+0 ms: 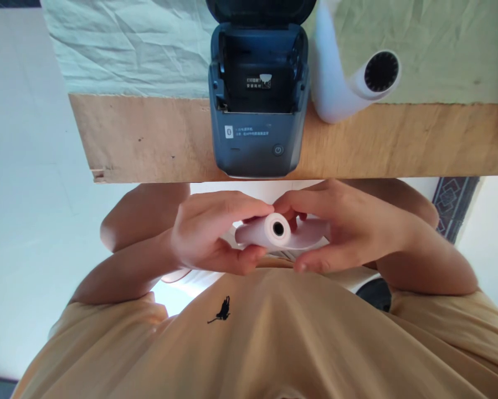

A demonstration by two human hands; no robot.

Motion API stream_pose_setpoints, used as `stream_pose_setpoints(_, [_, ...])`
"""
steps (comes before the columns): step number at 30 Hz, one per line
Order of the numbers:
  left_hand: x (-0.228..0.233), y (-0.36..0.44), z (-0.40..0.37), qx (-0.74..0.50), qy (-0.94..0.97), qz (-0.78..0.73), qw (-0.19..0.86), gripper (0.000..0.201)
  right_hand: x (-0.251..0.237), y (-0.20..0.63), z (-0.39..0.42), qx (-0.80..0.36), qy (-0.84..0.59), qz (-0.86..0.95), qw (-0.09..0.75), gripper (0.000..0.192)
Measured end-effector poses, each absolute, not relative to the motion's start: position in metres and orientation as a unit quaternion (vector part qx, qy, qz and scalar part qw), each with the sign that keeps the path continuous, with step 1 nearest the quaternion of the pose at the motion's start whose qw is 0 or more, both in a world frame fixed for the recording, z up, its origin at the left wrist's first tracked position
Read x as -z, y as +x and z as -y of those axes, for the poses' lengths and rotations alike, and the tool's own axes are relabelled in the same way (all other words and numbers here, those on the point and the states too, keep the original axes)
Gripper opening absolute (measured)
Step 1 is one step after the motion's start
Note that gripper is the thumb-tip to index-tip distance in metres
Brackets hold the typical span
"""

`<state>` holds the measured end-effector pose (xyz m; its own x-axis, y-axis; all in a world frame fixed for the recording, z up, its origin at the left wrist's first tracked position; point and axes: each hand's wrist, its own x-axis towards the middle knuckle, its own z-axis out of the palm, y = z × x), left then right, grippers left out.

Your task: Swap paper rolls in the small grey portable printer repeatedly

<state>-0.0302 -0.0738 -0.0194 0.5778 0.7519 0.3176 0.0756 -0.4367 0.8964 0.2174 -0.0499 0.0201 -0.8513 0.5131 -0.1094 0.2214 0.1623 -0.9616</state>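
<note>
A small roll of white paper [258, 233] with a dark hollow core is in front of my belly, just below the table edge. My left hand [215, 230] grips it from the left, fingers along the far side and thumb along the near side. From the roll a loose strip of paper [313, 231] runs right, into my right hand [352, 230]. The right fingertips bend around this strip beside the roll, and the thumb lies on the near side. A dark label printer [257, 141] stands on the table beyond my hands, its lid up and its paper bay without a roll.
On the table right of the printer lies another white paper roll [359, 83] with a black core, partly unwound. A pale green cloth [132, 50] covers the far part of the wooden table [149, 133]. My knees are under its front edge.
</note>
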Motion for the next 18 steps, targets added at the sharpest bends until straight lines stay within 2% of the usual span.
stream_pose_setpoints(2, [0.018,-0.03,0.07,-0.411,0.75,-0.234,0.462,0.049,-0.021,0.217,0.05,-0.581,-0.251,0.755,0.17,0.022])
stream_pose_setpoints(4, [0.018,-0.026,0.066,-0.445,0.733,-0.186,0.479,0.059,-0.02,0.215,0.051,-0.567,-0.252,0.755,0.215,0.012])
stream_pose_setpoints(6, [0.019,-0.022,0.063,-0.462,0.722,-0.151,0.493,0.065,-0.02,0.214,0.052,-0.561,-0.262,0.752,0.228,0.011])
stream_pose_setpoints(11, [0.023,-0.021,0.067,-0.419,0.722,-0.185,0.518,0.046,-0.021,0.212,0.054,-0.557,-0.305,0.735,0.24,0.018])
stream_pose_setpoints(14, [0.023,-0.023,0.074,-0.418,0.691,-0.179,0.562,0.061,-0.02,0.212,0.054,-0.554,-0.307,0.735,0.242,0.018])
stream_pose_setpoints(16, [0.021,-0.024,0.077,-0.412,0.712,-0.181,0.538,0.071,-0.019,0.213,0.054,-0.547,-0.304,0.739,0.247,0.015])
stream_pose_setpoints(18, [0.019,-0.024,0.077,-0.408,0.749,-0.181,0.491,0.073,-0.019,0.213,0.054,-0.543,-0.305,0.743,0.246,0.014])
